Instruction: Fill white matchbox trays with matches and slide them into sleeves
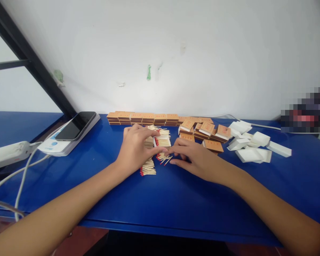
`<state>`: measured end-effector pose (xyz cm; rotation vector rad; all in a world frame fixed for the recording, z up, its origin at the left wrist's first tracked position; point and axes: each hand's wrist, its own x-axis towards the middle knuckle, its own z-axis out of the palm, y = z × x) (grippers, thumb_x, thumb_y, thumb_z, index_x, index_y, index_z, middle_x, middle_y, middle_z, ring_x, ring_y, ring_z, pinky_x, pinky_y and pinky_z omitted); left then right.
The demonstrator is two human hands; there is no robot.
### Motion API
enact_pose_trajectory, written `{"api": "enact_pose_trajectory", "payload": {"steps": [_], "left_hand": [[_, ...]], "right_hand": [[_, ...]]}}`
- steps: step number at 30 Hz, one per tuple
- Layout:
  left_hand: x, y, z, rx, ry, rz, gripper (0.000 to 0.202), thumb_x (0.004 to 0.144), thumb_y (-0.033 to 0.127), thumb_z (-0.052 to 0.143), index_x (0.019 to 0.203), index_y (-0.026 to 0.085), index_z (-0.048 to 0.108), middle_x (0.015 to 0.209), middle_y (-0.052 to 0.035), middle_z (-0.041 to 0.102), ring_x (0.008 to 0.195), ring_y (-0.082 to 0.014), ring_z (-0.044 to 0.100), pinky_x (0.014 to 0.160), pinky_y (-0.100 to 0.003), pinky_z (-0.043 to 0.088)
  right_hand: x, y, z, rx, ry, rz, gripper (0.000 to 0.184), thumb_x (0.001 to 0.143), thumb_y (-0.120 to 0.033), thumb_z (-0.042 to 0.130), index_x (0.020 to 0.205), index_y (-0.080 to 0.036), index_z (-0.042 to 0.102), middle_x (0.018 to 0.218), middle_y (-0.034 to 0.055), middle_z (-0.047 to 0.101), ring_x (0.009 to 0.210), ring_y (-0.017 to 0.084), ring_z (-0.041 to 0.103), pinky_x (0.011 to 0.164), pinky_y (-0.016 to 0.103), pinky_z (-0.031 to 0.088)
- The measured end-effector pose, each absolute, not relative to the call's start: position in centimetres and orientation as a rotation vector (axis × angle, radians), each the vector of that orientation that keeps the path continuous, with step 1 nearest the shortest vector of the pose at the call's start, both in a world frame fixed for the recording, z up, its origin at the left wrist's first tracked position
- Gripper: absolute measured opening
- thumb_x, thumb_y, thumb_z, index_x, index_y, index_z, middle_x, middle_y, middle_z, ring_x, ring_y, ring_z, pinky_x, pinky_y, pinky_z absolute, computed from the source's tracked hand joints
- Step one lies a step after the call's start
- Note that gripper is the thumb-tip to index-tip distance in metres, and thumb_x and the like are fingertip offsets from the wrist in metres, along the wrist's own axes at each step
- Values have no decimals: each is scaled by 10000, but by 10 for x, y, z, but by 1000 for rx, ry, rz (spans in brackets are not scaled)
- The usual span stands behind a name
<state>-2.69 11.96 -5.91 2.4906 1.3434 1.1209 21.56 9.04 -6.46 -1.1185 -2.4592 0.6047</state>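
A small white matchbox tray (pixel 164 141) filled with red-tipped matches stands among loose matches on the blue table. My left hand (pixel 136 144) is closed around it, thumb along the near side and fingers at the far side. Loose matches (pixel 148 168) lie in a heap under and in front of that palm, partly hidden by it. Just right of the tray is my right hand (pixel 190 155), its index fingertip close to the left thumb tip at the tray's near corner. Its thumb is apart from the fingers, beside a few stray matches (pixel 165 160), and I see nothing held there.
Orange matchboxes (pixel 142 117) stand in a stacked row along the wall. More matchboxes (pixel 213 145) are piled behind my right hand, and white trays (pixel 252 154) lie heaped farther right. At left, a phone (pixel 76 126) rests on a white box, near a power strip (pixel 9 154) and cables.
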Motion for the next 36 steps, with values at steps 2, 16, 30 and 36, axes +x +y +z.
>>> {"api": "enact_pose_trajectory", "payload": {"steps": [2, 16, 30, 36], "left_hand": [[-27, 120, -59, 2492, 1328, 1123, 441, 703, 490, 942, 1031, 244, 782, 937, -19, 784, 957, -246, 642, 889, -416, 404], [-27, 121, -60, 2496, 1362, 1108, 460, 686, 533, 938, 1015, 253, 779, 933, -11, 785, 944, -247, 643, 899, -424, 388], [-28, 122, -61, 2505, 1344, 1130, 459, 694, 541, 929, 1019, 251, 782, 925, -15, 781, 938, -249, 646, 879, -414, 384], [-27, 122, -61, 2506, 1334, 1129, 480, 688, 552, 924, 1026, 241, 787, 910, -16, 777, 931, -249, 642, 880, -415, 381]], "right_hand": [[214, 90, -65, -1097, -2467, 629, 182, 1057, -280, 563, 1164, -253, 708, 1043, 40, 597, 843, 164, 587, 753, 310, 456], [217, 89, -66, -1206, -2475, 709, 176, 1068, -309, 520, 975, -220, 639, 1029, 42, 624, 837, 165, 595, 734, 313, 464], [223, 89, -54, -1304, -2514, 703, 66, 999, -283, 615, 1004, -226, 647, 969, 36, 640, 808, 174, 579, 720, 320, 445], [224, 90, -54, -1322, -2525, 777, 159, 1033, -335, 562, 955, -225, 648, 974, 36, 646, 809, 172, 583, 705, 316, 438]]}}
